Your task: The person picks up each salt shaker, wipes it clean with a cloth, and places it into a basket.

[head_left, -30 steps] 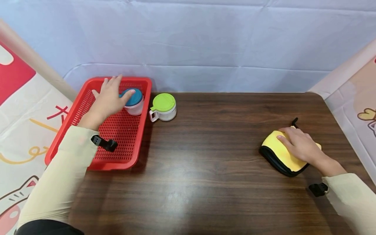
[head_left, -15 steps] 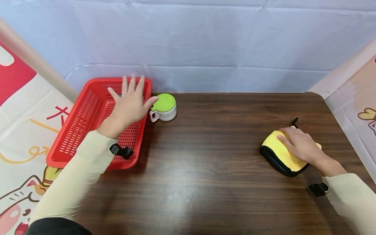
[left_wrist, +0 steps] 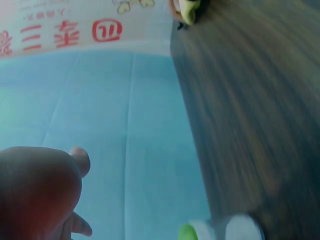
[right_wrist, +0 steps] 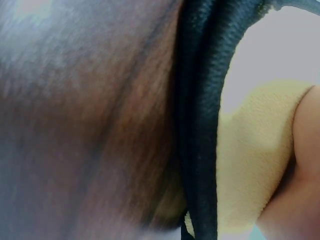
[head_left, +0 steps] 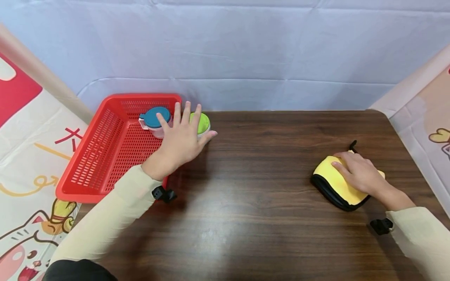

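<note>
My left hand [head_left: 178, 140], fingers spread, hovers over a seasoning jar with a green lid [head_left: 204, 124], hiding its left part and handle. In the left wrist view the same jar [left_wrist: 200, 231] shows at the bottom edge, below the blurred hand [left_wrist: 40, 192]. A second jar with a blue lid [head_left: 157, 117] stands in the red basket [head_left: 84, 156], partly behind my little finger. At the right, my right hand [head_left: 360, 173] rests on a folded yellow cloth [head_left: 337, 177] with black trim. The right wrist view shows that cloth [right_wrist: 255, 155] close up beside the hand [right_wrist: 305, 160].
The brown wooden table [head_left: 260, 187] extends between the two hands. A pale sheet [head_left: 246, 50] hangs along its far edge, and printed sheets [head_left: 24, 156] flank it on both sides. A black loop [head_left: 353, 146] sticks out from the cloth.
My left hand has moved right, from above the basket to above the green-lidded jar, with its fingers spread. The blue-lidded jar shows again in the basket. My right hand stays on the cloth.
</note>
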Action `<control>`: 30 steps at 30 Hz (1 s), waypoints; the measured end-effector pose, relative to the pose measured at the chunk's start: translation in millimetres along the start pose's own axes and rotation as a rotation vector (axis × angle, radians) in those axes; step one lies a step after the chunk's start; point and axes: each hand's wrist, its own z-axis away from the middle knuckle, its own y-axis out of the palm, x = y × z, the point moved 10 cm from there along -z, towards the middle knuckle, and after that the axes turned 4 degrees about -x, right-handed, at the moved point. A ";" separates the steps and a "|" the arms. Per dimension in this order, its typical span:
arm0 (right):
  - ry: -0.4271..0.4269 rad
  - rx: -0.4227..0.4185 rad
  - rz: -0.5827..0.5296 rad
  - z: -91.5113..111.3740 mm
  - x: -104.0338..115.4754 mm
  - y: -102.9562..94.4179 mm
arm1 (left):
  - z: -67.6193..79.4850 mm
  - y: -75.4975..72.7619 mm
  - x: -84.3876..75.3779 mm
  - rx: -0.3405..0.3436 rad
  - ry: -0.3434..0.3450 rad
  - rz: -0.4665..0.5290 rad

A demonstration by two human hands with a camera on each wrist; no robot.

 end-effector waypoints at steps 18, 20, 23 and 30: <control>0.005 -0.001 -0.009 -0.3 -0.5 1.7 | 24.2 21.4 -45.4 -0.115 -0.066 -0.077; 0.008 0.000 -0.011 -0.4 -0.7 2.0 | 26.1 23.6 -47.5 -0.146 -0.076 -0.062; 0.004 -0.002 -0.012 -0.6 0.0 2.3 | 28.7 27.3 -47.7 -0.196 -0.087 -0.021; 0.002 0.008 -0.014 -0.8 0.5 2.9 | 34.6 38.9 -35.7 -0.354 -0.107 0.138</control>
